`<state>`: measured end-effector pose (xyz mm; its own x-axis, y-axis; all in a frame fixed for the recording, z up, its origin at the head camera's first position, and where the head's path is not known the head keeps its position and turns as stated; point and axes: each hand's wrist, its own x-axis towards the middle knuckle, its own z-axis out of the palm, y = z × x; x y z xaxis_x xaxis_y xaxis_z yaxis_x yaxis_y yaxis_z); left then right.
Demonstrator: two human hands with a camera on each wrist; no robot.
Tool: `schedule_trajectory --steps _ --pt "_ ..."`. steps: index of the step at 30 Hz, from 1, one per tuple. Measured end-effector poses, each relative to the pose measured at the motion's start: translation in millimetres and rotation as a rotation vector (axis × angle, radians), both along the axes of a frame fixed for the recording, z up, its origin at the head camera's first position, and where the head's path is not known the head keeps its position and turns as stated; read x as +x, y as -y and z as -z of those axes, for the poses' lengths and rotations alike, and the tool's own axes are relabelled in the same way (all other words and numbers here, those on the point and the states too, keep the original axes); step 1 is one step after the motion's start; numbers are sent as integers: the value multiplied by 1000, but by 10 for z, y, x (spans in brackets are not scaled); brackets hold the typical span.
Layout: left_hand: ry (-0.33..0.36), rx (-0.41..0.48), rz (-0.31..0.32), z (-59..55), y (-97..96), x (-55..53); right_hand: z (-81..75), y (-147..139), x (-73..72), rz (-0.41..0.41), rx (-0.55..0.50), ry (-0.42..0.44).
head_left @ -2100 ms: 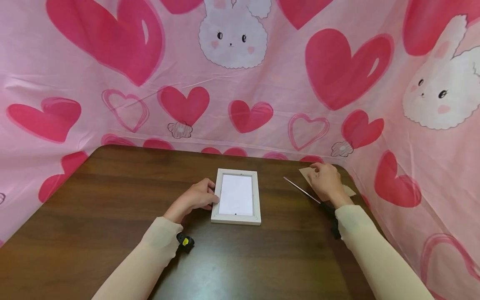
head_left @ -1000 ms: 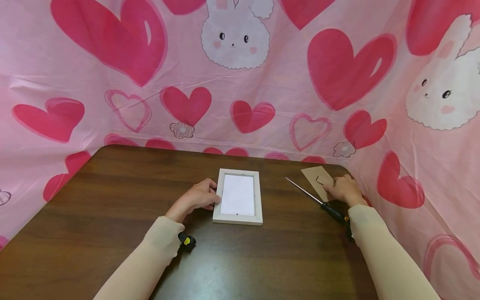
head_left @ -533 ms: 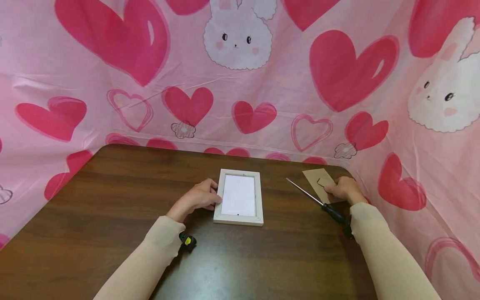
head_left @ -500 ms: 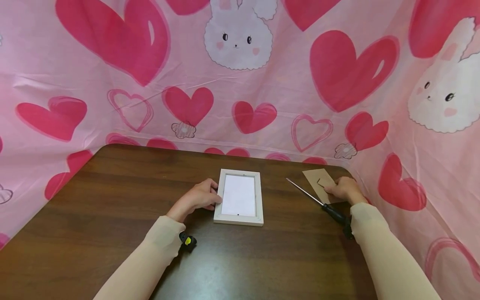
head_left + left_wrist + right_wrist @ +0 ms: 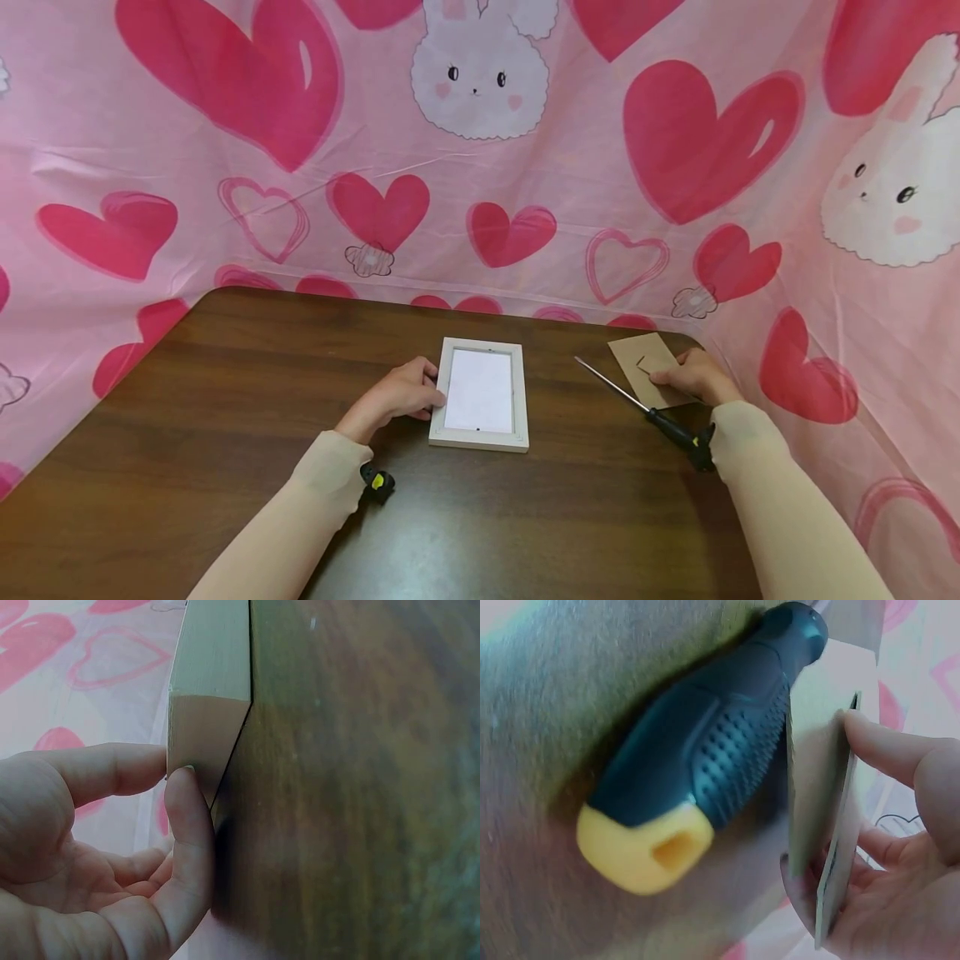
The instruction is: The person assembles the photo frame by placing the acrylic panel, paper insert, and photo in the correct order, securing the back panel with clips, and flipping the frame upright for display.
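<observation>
A white picture frame [image 5: 520,392] lies flat on the table, with a white sheet [image 5: 478,387] inside its opening. My left hand [image 5: 401,392] holds the frame's left side between thumb and fingers; the left wrist view shows two fingertips against the frame's edge [image 5: 202,727]. To the right, my right hand [image 5: 697,377] pinches a tan backing board [image 5: 628,354] at its near right part, thumb on top. In the right wrist view, the thumb presses a thin flap standing off the board [image 5: 816,742]. Fingers under the board are partly hidden.
A screwdriver [image 5: 667,427] with a black handle and yellow end lies between frame and board, its tip pointing up-left. The dark wooden table [image 5: 247,400] meets a pink heart-and-rabbit cloth [image 5: 450,167] at the back and right.
My right hand has shifted from the top of the backing board to its near right part, uncovering the flap and more of the screwdriver. The left hand stays on the frame.
</observation>
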<state>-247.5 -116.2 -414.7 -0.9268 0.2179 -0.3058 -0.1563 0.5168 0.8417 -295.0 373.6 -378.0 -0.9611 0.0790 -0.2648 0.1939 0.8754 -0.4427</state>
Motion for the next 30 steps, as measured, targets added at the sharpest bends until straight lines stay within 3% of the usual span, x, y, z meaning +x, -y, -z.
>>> schedule_trajectory --steps 8,14,25,30 --pt "4 2 -4 10 1 -3 -63 -23 -23 0 -13 84" --pt "4 4 -3 10 4 -2 -120 -65 -20 -28 -15 95" --pt "9 1 -7 -4 -2 4 -158 -114 -64 -22 -123 -35" --pt "10 0 -6 -3 -3 4 -275 -5 -33 -39 -172 -106"
